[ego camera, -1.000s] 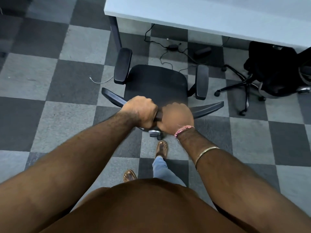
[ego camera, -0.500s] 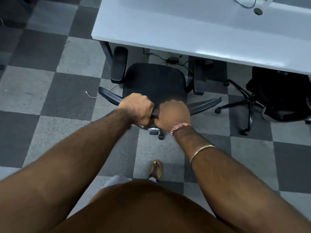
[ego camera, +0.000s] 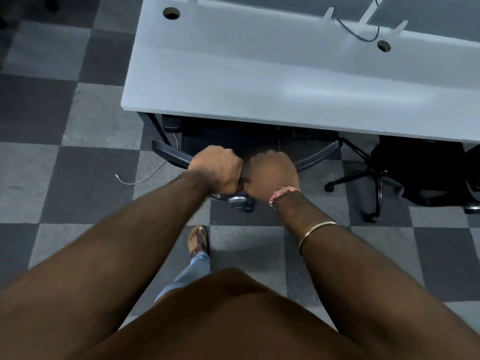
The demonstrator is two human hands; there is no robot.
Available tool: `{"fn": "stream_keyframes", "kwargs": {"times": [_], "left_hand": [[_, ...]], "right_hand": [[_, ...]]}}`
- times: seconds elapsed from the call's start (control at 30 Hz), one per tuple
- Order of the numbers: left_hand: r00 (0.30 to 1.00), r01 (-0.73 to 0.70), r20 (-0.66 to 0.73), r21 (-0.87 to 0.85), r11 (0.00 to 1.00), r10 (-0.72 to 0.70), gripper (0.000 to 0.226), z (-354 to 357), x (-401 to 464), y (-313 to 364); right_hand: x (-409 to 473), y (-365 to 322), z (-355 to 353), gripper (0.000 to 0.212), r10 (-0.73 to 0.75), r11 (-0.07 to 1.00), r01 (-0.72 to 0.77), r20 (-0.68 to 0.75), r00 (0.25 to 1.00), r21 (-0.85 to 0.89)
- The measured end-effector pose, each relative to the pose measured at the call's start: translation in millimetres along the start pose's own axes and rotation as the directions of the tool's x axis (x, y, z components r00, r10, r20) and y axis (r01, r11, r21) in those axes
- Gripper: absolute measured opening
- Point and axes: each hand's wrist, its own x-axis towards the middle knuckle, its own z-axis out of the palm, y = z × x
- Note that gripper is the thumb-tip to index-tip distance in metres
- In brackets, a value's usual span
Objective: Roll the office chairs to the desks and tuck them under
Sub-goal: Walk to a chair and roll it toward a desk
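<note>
A black office chair (ego camera: 168, 154) stands at the white desk (ego camera: 259, 81), its seat and armrests mostly hidden under the desktop. Only the curved top edge of the backrest shows in front of the desk edge. My left hand (ego camera: 217, 171) and my right hand (ego camera: 272, 175) grip that backrest edge side by side at its middle, fingers curled round it. One caster (ego camera: 240, 201) shows below my hands.
A second black chair (ego camera: 426, 172) sits under the desk at right, its star base (ego camera: 374, 183) sticking out onto the floor. A white cable (ego camera: 137, 179) lies on the checkered carpet at left. A dark cable (ego camera: 363, 32) loops on the desktop. My sandalled foot (ego camera: 198, 240) is behind the chair.
I stepped forward and the chair rolled toward the desk. Its seat and armrests, in full view a second ago, have slid beneath the desktop. Both hands kept their grip.
</note>
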Motion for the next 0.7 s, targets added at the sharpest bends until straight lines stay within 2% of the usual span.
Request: {"fn": "stream_keyframes", "kwargs": {"times": [0.13,0.33,0.53,0.7], "left_hand": [[1.000,-0.031,-0.006,0.009,0.999,0.031,0.040,-7,31,-40],[0.999,-0.008,-0.033,-0.060,0.998,0.006,0.032,-11,58,-67],[1.000,0.014,-0.003,-0.101,0.995,-0.014,0.031,-15,73,-77],[1.000,0.012,0.011,-0.118,0.993,-0.011,0.036,-24,71,-74]], "right_hand": [[46,1,-3,0.040,0.031,0.999,-0.031,-0.011,0.999,0.012],[86,6,-5,0.037,0.054,0.998,-0.053,-0.022,0.998,0.042],[106,14,-8,0.034,0.016,0.999,-0.015,-0.017,1.000,0.050],[107,15,-10,0.043,-0.047,0.996,0.045,0.027,0.999,0.072]]}}
